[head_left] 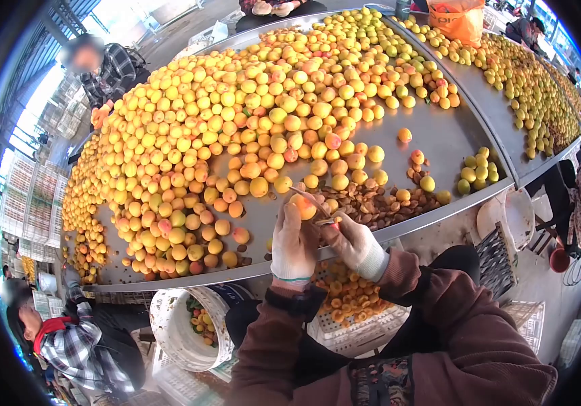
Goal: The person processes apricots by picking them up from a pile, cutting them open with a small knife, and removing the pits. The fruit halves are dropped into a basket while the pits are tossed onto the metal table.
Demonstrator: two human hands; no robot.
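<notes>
My left hand point(292, 249), in a whitish glove, is closed around a yellow-orange apricot point(304, 207) at the front edge of the metal table. A small knife point(311, 197) is gripped in my gloved right hand point(359, 249), its thin blade lying against the fruit. Just beyond both hands, brown apricot pits point(385, 213) are heaped on the metal. Below them, halved apricots point(351, 298) fill part of a white plastic crate point(344, 340) between my knees.
A big pile of whole apricots point(236, 115) spreads over the metal table point(432, 149). Several greenish ones point(478, 169) sit at the right corner. Left of my legs stands a white bucket point(168, 318) with fruit inside. An orange bag point(458, 20) lies at the back. People work around the table.
</notes>
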